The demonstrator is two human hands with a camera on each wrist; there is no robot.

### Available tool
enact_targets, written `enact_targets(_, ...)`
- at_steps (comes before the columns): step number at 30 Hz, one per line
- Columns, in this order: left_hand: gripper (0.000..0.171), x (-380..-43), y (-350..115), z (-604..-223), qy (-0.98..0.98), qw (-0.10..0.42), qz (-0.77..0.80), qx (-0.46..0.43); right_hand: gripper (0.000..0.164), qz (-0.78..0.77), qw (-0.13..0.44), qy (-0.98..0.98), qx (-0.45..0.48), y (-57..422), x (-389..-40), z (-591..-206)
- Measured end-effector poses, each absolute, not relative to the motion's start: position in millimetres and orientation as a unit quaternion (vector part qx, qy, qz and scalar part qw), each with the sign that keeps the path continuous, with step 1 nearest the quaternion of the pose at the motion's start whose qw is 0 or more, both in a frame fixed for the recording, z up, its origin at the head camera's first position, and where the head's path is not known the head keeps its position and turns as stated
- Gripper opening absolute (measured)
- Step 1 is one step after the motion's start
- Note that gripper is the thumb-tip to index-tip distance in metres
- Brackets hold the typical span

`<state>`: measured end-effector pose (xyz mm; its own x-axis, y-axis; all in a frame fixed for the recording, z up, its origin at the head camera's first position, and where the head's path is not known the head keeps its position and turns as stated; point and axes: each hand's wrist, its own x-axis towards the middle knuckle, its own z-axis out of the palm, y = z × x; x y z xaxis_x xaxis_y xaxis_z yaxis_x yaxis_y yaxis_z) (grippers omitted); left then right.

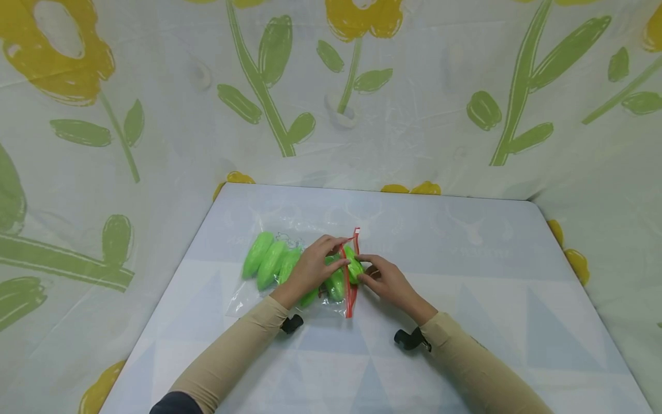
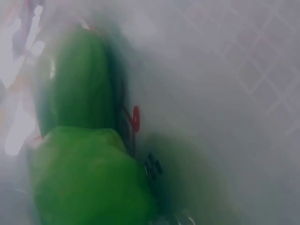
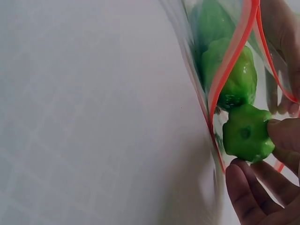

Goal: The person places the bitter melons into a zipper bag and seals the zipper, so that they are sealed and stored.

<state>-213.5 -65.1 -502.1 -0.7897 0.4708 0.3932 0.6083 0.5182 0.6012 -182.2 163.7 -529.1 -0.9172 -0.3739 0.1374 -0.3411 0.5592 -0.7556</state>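
Note:
A clear zip bag with a red zip edge lies on the table, its mouth spread apart toward the right. Inside, several plump light-green cucumbers lie side by side. My left hand reaches over the bag and pinches the red edge at its mouth. At the opening, my right hand grips one more green cucumber between thumb and fingers, its knobbly end facing the right wrist camera. This cucumber sits between the red strips, close against another cucumber inside. The left wrist view is hazy, with green cucumbers up close.
The table has a pale cover with blue triangles. A curtain with yellow flowers and green leaves hangs behind and at both sides. Black wrist cameras sit below the beige sleeves.

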Motion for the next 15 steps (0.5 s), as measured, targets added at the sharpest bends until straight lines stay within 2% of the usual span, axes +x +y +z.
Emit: enact_targets(15,0.049,-213.7,-65.1,-502.0,-0.868,0.09,-0.375,-0.311,0.048,-0.439,0.011,0.875,-0.206,160.9,-190.8,-534.0)
